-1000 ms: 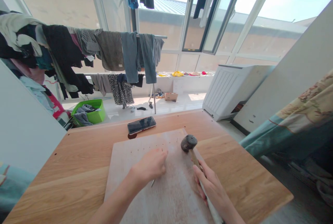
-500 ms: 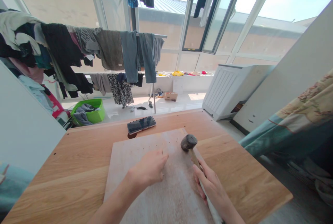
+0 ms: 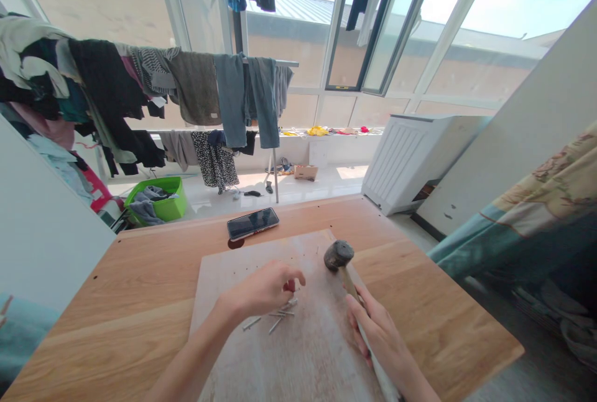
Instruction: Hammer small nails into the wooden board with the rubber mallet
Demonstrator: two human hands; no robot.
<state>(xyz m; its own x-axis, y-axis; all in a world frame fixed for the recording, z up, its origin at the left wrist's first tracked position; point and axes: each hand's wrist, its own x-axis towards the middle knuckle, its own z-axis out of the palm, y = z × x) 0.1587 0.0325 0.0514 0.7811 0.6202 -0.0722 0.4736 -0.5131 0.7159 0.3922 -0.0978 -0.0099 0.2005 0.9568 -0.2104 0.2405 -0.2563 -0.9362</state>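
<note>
A pale worn board [image 3: 308, 358] lies on a wooden table [image 3: 140, 302]. My left hand [image 3: 263, 290] hovers low over the board with its fingers curled, fingertips pinched above several loose nails [image 3: 275, 318] scattered on the board. Whether a nail is between the fingers I cannot make out. My right hand [image 3: 380, 336] is wrapped round the handle of a hammer [image 3: 345, 271], whose dark round head rests on the board to the right of the nails.
A phone [image 3: 253, 223] lies at the table's far edge. Beyond are a drying rack hung with clothes [image 3: 186, 88], a green laundry basket [image 3: 161, 203], a white cabinet [image 3: 410, 159] and patterned fabric [image 3: 536, 215] at the right.
My left hand has lifted and loosened, and several nails now lie on the board beneath it where only one tip showed before. The hammer and right hand have stayed put.
</note>
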